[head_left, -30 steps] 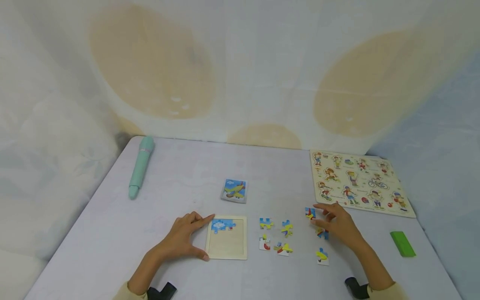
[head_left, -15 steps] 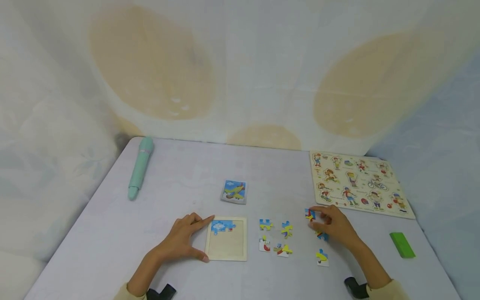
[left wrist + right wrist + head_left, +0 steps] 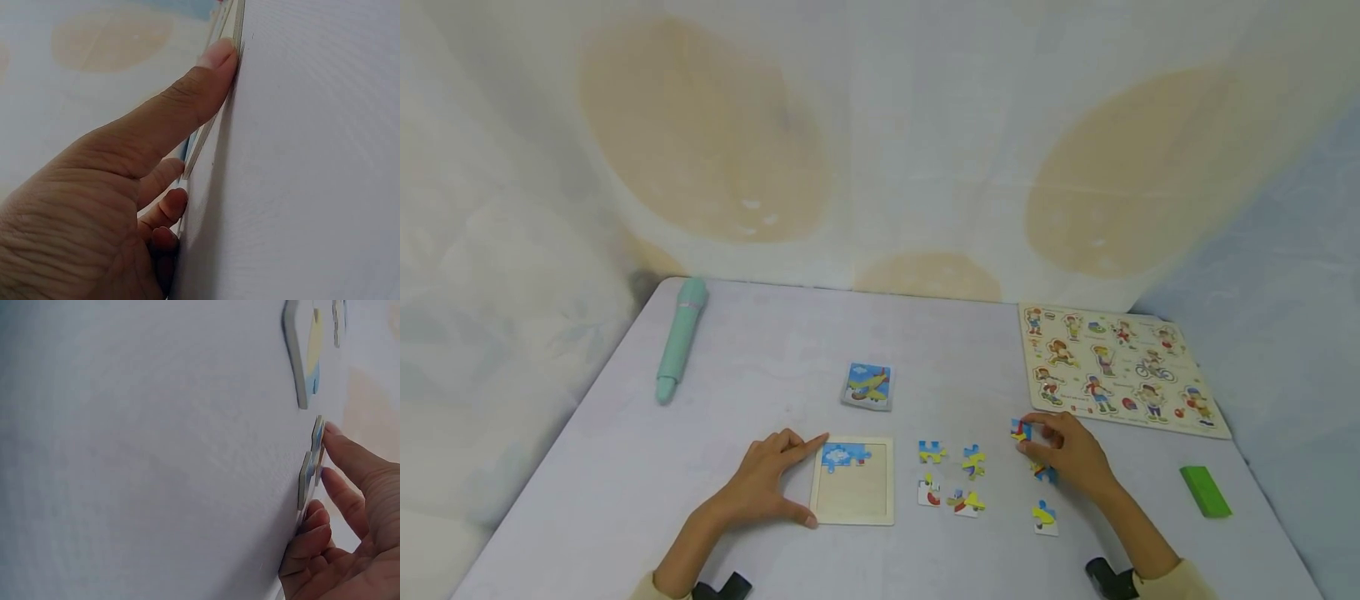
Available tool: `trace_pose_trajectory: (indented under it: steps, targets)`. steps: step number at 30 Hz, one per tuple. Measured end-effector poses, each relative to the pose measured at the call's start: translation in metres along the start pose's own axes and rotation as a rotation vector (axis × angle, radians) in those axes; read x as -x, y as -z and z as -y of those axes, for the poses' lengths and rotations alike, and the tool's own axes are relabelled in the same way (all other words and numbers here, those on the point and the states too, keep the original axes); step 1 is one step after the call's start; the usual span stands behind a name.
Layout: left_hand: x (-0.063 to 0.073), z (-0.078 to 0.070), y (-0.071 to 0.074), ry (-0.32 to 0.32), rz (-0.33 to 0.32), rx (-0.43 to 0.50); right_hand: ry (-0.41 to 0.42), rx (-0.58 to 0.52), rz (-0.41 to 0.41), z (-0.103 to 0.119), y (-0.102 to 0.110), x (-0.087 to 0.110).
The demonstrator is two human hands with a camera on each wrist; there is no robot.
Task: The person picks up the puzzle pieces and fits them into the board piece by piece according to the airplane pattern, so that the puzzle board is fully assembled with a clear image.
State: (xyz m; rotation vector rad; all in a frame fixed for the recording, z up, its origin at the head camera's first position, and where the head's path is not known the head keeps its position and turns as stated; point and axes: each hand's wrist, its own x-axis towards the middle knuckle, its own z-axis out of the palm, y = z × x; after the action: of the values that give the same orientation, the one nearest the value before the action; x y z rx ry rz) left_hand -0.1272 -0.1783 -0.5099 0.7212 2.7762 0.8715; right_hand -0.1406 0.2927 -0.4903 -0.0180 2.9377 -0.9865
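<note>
The left hand (image 3: 767, 479) spans the left side of a square wooden puzzle tray (image 3: 853, 523). Its straight index finger touches the upper left corner and its thumb the lower left one. Joined blue sky pieces (image 3: 845, 454) fill the tray's upper left. The right hand (image 3: 1070, 454) pinches a blue, red and yellow puzzle piece (image 3: 1020, 430) between thumb and index finger, its other fingers curled. Partly under that hand lies another puzzle piece (image 3: 1045, 473). In the right wrist view the thumb (image 3: 353, 453) lies against the pinched piece (image 3: 318, 433), low over the white tabletop.
Between tray and right hand lie several loose pieces (image 3: 973, 461); another piece (image 3: 1045, 518) sits nearer the person. Behind the tray is an airplane picture card (image 3: 868, 386). A mint microphone-shaped object (image 3: 682, 340), a peg puzzle board (image 3: 1120, 362) and a green block (image 3: 1206, 492) lie farther out.
The right hand's thumb and index finger have shifted slightly left and come together on the puzzle piece. The left hand stays at the tray.
</note>
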Motion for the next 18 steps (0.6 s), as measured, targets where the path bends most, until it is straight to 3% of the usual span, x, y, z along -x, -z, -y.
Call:
trace_pose_trajectory:
  steps: [13, 18]
  targets:
    - [0.0003, 0.0021, -0.0017, -0.014, -0.013, -0.01, 0.147, 0.029, -0.096, -0.003, -0.0046, 0.0003]
    - [-0.0002, 0.0012, -0.001, -0.02, -0.014, -0.018, 0.107, -0.024, -0.091, -0.0047, -0.0037, 0.0019]
